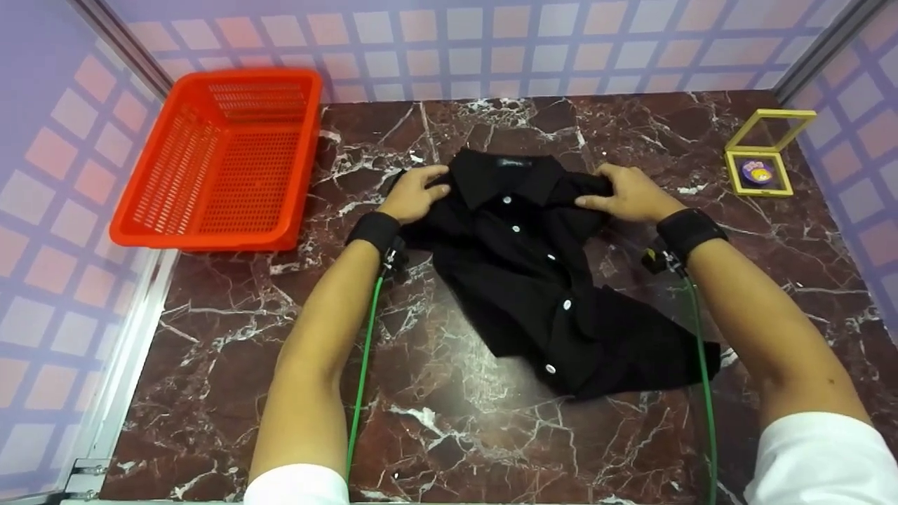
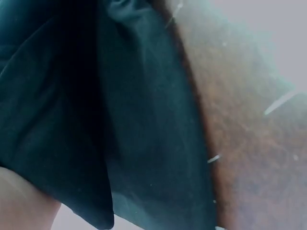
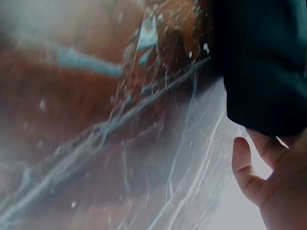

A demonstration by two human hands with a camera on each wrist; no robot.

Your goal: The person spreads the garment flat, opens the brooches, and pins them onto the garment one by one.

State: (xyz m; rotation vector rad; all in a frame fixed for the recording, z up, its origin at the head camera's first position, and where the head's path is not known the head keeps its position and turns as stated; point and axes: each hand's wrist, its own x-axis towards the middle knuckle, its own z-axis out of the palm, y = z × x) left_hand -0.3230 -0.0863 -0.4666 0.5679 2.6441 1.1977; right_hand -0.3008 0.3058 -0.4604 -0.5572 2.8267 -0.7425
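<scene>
A black collared shirt (image 1: 519, 238) with white buttons lies front side up on the dark marble table, its collar at the far side and its lower part bunched and skewed to the right. My left hand (image 1: 415, 195) grips the shirt at the left shoulder, thumb over the cloth. On the other shoulder, my right hand (image 1: 635, 194) pinches the fabric between thumb and fingers. Dark cloth (image 2: 153, 124) fills much of the left wrist view, where little of the hand shows. In the right wrist view, some fingers of the right hand (image 3: 283, 187) are hidden behind the cloth.
A red plastic basket (image 1: 298, 210) stands at the back left. At the back right sits a small yellow-framed case (image 1: 791, 184), lid raised, with a round purple item inside. Green cables (image 1: 366, 358) run along both forearms. Tiled-pattern walls (image 1: 463, 56) border the table.
</scene>
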